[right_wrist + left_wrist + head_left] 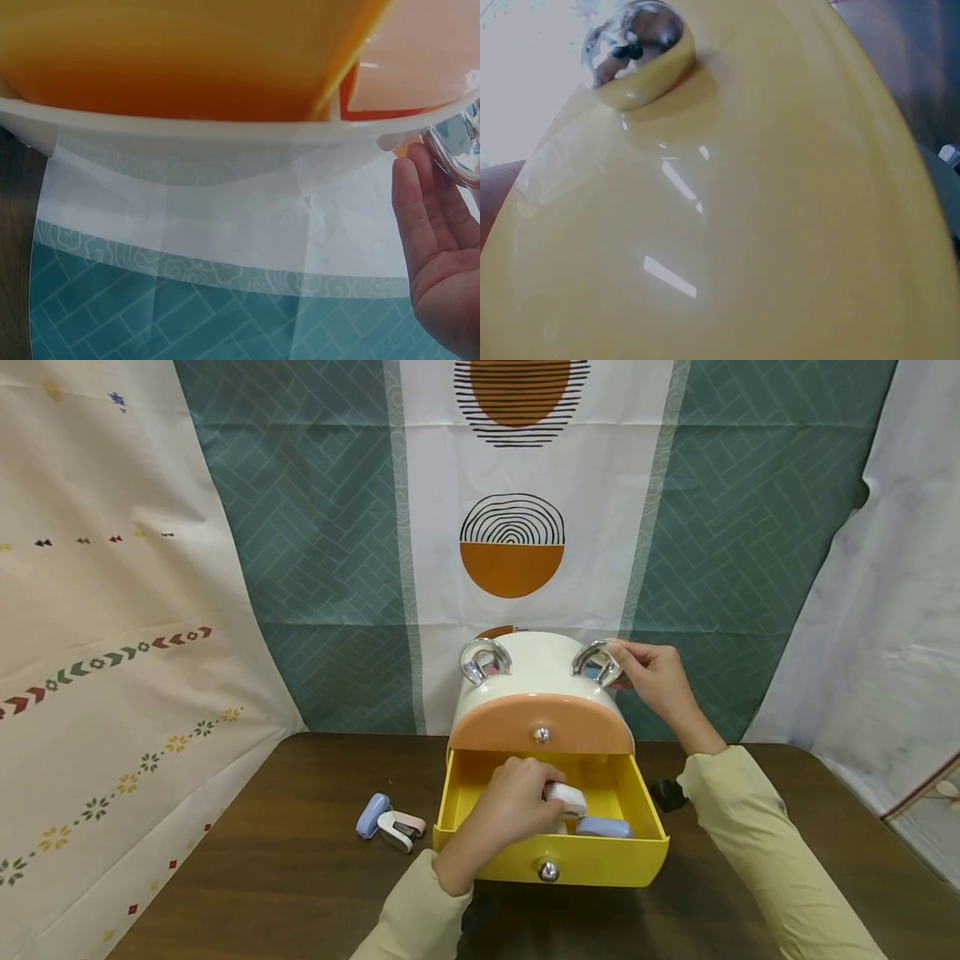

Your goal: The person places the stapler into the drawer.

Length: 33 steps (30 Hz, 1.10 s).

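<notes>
Okay, head view: yellow drawer (600,863) already out, lower centre; your left hand (516,803) grips a white object (568,799) inside, near a blue piece (604,828). Your right hand (654,678) pinches the silver ear (583,656), right of centre. Remaining outside, lower left: stapler (396,831), blue object (372,816); partway, I'd judge. Left wrist: drawer front (742,210), knob (641,56), no hand. Right wrist: your fingers (411,202) at the ear, right edge.
</notes>
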Available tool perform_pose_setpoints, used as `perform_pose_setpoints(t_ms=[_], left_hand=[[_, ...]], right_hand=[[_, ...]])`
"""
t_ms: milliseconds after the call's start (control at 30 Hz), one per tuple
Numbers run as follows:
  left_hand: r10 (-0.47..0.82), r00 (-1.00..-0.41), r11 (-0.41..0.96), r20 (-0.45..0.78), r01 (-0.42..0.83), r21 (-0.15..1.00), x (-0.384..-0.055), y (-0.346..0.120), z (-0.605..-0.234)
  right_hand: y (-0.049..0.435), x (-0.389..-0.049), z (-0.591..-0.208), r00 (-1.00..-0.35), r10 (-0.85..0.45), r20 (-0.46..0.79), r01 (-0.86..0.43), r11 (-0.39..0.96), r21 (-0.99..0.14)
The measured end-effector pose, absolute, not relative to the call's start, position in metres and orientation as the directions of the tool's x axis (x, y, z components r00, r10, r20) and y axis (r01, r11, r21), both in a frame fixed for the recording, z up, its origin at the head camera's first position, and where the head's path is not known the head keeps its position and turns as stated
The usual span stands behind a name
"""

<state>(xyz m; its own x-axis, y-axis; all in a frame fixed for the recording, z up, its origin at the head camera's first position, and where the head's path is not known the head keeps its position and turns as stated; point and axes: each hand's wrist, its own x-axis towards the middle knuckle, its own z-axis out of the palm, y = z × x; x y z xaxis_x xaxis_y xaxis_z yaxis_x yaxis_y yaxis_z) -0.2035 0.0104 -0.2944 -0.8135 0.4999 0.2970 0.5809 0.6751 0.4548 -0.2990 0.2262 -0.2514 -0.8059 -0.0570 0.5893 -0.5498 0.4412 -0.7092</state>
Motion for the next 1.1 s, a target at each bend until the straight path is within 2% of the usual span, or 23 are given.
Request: perform_pose_setpoints(t_ms=[200, 400, 733, 967, 1100], left_hand=[[0.484, -0.836, 0.700, 0.257, 0.547, 0.459, -0.204, 0.007, -0.294], [0.418, -0.871, 0.696, 0.258, 0.490, 0.525, -0.202, -0.006, -0.295], [0.384, -0.863, 0.625, 0.329, 0.505, 0.595, -0.197, -0.049, -0.286], [0.227, -0.894, 0.601, 0.386, 0.441, 0.667, -0.195, -0.084, -0.285], [0.151, -0.915, 0.601, 0.375, 0.386, 0.699, -0.200, -0.106, -0.288]], right_hand=[[0.217, -0.284, -0.242, -0.799, -0.066, 0.598, -0.562, 0.437, -0.702], [0.227, -0.303, -0.255, -0.808, -0.053, 0.587, -0.545, 0.444, -0.711], [0.226, -0.301, -0.253, -0.808, -0.050, 0.588, -0.544, 0.450, -0.709], [0.216, -0.282, -0.241, -0.809, -0.052, 0.585, -0.543, 0.445, -0.712], [0.211, -0.274, -0.237, -0.806, -0.048, 0.590, -0.542, 0.459, -0.704]])
